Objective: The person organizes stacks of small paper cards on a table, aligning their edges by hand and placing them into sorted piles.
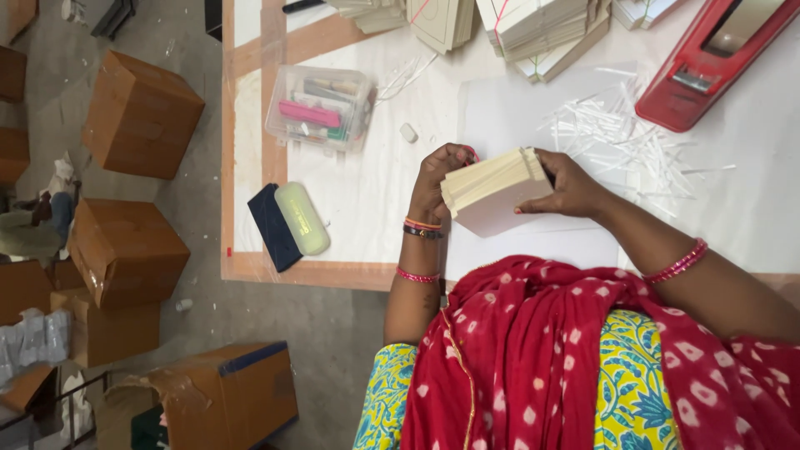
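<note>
I hold a thick stack of cream-coloured cards [492, 187] above the near edge of the white-covered table [367, 192]. My left hand [433, 183] grips the stack's left end, with bangles on the wrist. My right hand [567, 185] clasps the right end, fingers wrapped over the top. A bit of red band shows at the stack's upper left corner. Both hands are closed on the same stack, which is tilted slightly.
White paper strips [617, 133] lie scattered right of the stack. A red stapler-like tool [708, 58] sits far right. A clear plastic box [321, 107], a green case [302, 218] and a dark pad [271, 227] lie left. More card bundles [533, 33] are at the back. Cardboard boxes [137, 117] stand on the floor.
</note>
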